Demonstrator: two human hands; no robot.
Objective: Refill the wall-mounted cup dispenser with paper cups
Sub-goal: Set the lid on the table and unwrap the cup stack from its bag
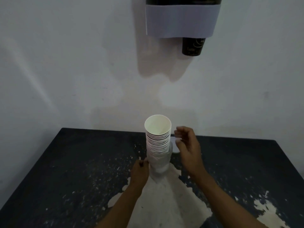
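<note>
**Grip, head view.** Left hand (139, 172): fingers curled onto the wrapper (160, 167), low on the left side of the stack of paper cups (158, 139). Right hand (187, 148): just beside the upper rims, finger and thumb bent toward a pale flap. We cannot tell whether it pinches the flap.

**Item.** The stack of paper cups stands upright on the dark table (65, 170), mouths up. Its upper half is bare and its lower half is sleeved. The cup dispenser (181, 20) is high on the wall, with one black cup (193, 46) poking out below.

**Handling, as we judge it.** Light and thin-walled, so easily crushed. The film is likely slippery. The nested column may bend or part if lifted by its top cup. We would hold it around the bare middle, gently, with the base supported.
</note>
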